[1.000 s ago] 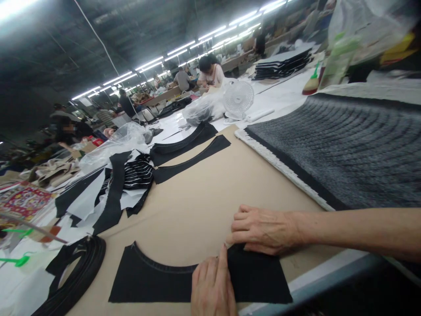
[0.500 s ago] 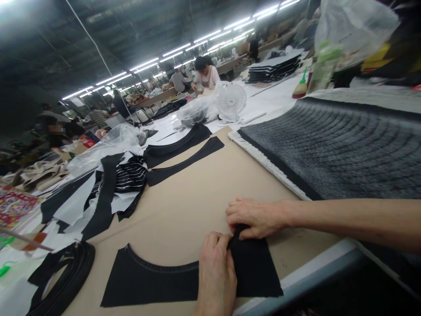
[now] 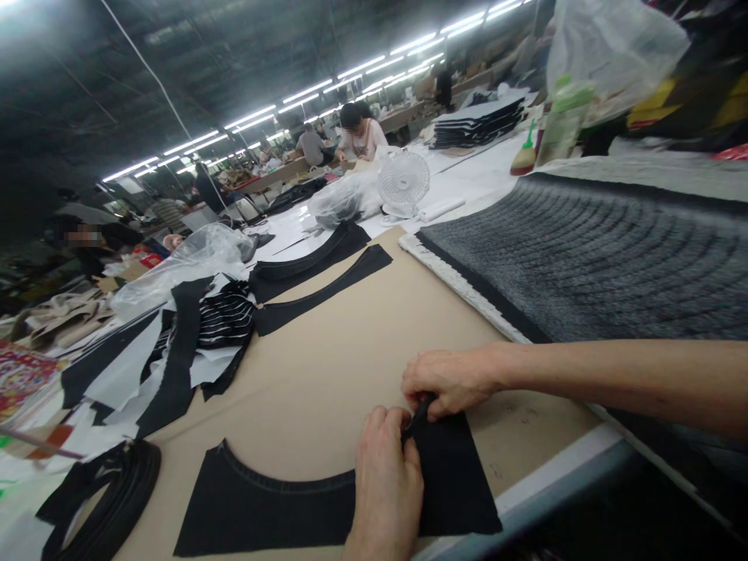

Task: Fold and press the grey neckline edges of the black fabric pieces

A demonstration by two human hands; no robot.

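Observation:
A black cut fabric piece (image 3: 269, 506) with a curved neckline edge lies flat on tan paper (image 3: 351, 343) at the near table edge. My left hand (image 3: 389, 487) rests on it with fingers curled, pinching its upper edge. My right hand (image 3: 447, 382) reaches in from the right and pinches the same corner of the black piece, lifting a small fold between the two hands.
Curved black fabric strips (image 3: 315, 273) and a striped bundle (image 3: 225, 315) lie farther back on the left. A thick stack of grey layered fabric (image 3: 584, 257) fills the right. A small white fan (image 3: 403, 179), plastic bags (image 3: 192, 257) and other workers sit beyond. Black coiled trim (image 3: 111, 499) lies near left.
Both hands went from lying flat on the black piece to pinching its upper corner and lifting a small fold. The view has shifted slightly.

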